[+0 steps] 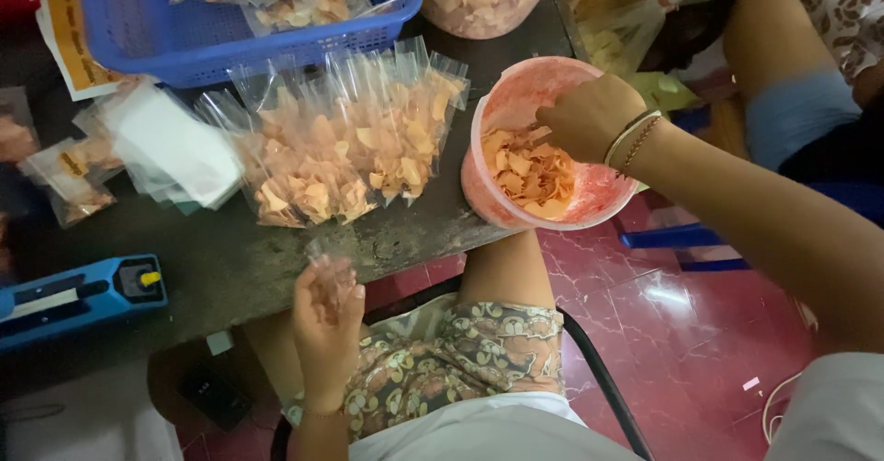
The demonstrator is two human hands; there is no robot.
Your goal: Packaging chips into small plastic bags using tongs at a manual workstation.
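Beside dark table [230,268], pink bucket [516,102] holds pale orange chips [529,171].

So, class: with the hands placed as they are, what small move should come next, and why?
Probably lift a pinch of chips out and drop it into the bag. The right hand is down in the pink bucket among the orange chips, while the left hand holds a small clear bag, which looks nearly empty.
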